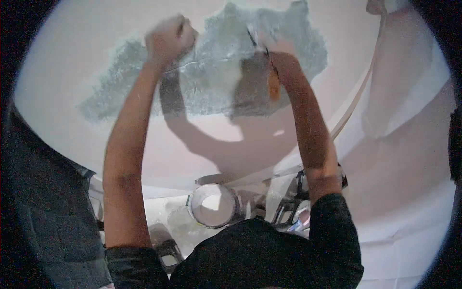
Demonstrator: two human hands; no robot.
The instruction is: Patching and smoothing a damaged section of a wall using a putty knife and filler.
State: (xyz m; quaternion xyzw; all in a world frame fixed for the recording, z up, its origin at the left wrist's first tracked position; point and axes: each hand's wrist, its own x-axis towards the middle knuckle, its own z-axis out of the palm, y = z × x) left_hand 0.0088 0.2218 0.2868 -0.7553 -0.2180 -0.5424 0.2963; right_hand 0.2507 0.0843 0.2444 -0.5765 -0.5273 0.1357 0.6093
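My left hand [171,39] is closed against the pale wall [72,72] at the upper left of a grey-green patch [211,91]; whatever it holds, if anything, is hidden. Higher on the patch's right side, my right hand [281,50], smeared by motion, grips an orange-handled tool [274,89] with a thin dark edge angled up to the left. The tool's far end is too blurred to make out. Both forearms reach up from the lower edge and cast shadows on the wall.
A round bucket [211,209] of pale material stands below the wall, among dark plastic frames [168,257]. Dark cloth [53,216] hangs at the left. Pale sheeting [404,183] covers the right side, with a long strip [361,86] along the wall's curving edge.
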